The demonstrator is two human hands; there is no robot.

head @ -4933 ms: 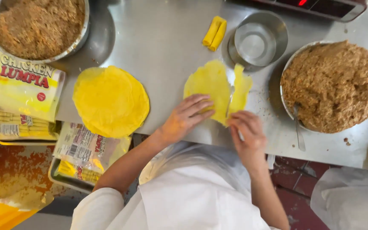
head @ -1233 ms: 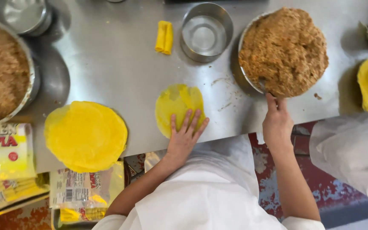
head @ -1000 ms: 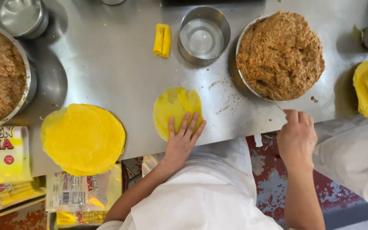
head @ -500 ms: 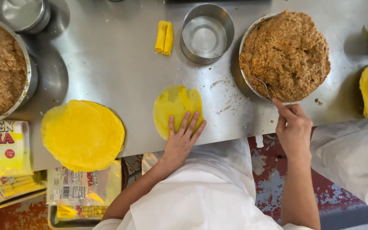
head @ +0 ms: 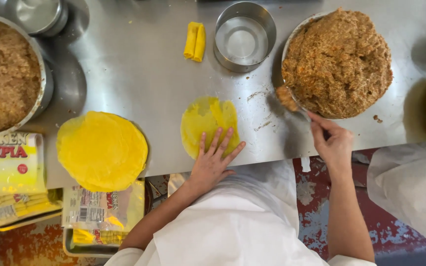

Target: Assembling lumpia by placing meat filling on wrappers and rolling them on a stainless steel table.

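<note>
Yellow wrapper (head: 208, 120) flat under left hand (head: 213, 160), slightly longer toward the bowl

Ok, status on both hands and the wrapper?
Left hand flat on yellow wrapper. Right hand holds spoon loaded with filling. Path clear.

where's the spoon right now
In the head view, the spoon is in the right hand, loaded with filling, beside the filling bowl, right of the wrapper.

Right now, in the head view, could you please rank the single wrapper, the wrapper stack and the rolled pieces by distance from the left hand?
1. Single wrapper, under the left hand.
2. Wrapper stack, to its left.
3. Rolled pieces, at the far side of the table.
</note>
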